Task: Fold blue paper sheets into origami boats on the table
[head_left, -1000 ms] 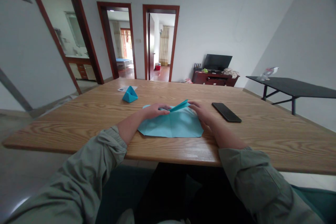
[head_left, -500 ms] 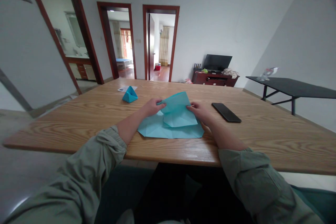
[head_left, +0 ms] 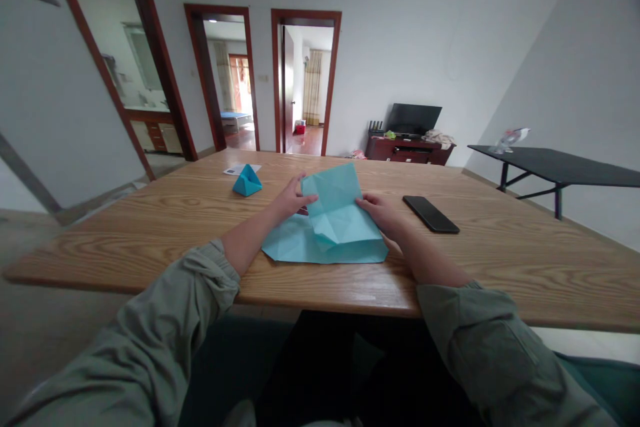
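The left hand [head_left: 293,201] and right hand [head_left: 380,212] are both at a blue paper sheet [head_left: 320,245], which lies flat near the front edge of the wooden worktop [head_left: 150,247], roughly midway between the two forearms. The paper is part way through its folding: creases run across it, and the lower layer forms a wide, flat shape with angled corners. A large raised flap [head_left: 333,203] stands tilted up from the middle, showing a grid of fold lines and a pointed lower end. More of the flap could be opened or laid down, though the pictures do not settle how many folds are left. The right hand is curled over the flap's lower right edge and appears to have hold of it. The left hand is partly open, with its fingers [head_left: 307,198] at the flap's left edge; from this angle, I cannot tell if they are gripping. A small folded paper pyramid [head_left: 247,182] in a similar blue sits farther up the worktop beside a white card [head_left: 242,169], and a black phone [head_left: 431,214] lies face up to the right.
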The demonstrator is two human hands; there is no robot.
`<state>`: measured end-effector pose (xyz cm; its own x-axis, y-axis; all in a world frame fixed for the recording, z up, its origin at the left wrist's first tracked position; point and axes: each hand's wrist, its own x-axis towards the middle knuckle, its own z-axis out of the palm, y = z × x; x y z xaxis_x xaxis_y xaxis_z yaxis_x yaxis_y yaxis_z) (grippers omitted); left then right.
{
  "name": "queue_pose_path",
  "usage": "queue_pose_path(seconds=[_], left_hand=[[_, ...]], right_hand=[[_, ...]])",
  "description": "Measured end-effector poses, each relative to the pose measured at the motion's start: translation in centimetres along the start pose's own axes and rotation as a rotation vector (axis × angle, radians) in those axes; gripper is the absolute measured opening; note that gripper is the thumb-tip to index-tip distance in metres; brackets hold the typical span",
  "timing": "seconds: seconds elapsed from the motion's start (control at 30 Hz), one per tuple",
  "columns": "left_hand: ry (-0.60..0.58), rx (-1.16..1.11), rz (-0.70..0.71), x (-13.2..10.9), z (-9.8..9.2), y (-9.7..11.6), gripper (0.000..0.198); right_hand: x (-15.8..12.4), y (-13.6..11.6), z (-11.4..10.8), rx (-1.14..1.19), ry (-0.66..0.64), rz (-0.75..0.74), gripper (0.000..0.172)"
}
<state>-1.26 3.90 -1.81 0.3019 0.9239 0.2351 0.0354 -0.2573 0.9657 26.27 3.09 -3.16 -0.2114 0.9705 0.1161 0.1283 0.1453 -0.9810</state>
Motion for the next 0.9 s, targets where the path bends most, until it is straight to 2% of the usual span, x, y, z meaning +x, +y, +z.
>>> queue_pose_path(seconds=[0.13, 0.23, 0.4, 0.57, 0.73, 0.9], left_hand=[[-0.131, 0.026, -0.091, -0.5, 0.3, 0.2, 0.059], [-0.137, 0.070, -0.068, -0.4, 0.3, 0.0, 0.047], [-0.110, 0.042, -0.053, 0.0, 0.1, -0.4, 0.043], [-0.114, 0.037, -0.031, 0.3, -0.2, -0.8, 0.033], [-0.251, -0.070, 0.019, 0.2, -0.5, -0.7, 0.019], [-0.371, -0.189, -0.154, -0.2, -1.0, 0.2, 0.025]], right_hand=[[-0.1, -0.1, 0.1, 0.015, -0.002, 0.004, 0.029], [-0.3, -0.3, 0.3, 0.037, -0.027, 0.018, 0.030], [-0.6, -0.6, 0.8, 0.055, -0.062, 0.038, 0.030], [-0.4, -0.3, 0.8, 0.049, -0.043, 0.016, 0.029], [-0.6, -0.7, 0.8, 0.068, -0.064, 0.013, 0.019], [-0.9, -1.1, 0.9, 0.097, -0.058, 0.030, 0.015]])
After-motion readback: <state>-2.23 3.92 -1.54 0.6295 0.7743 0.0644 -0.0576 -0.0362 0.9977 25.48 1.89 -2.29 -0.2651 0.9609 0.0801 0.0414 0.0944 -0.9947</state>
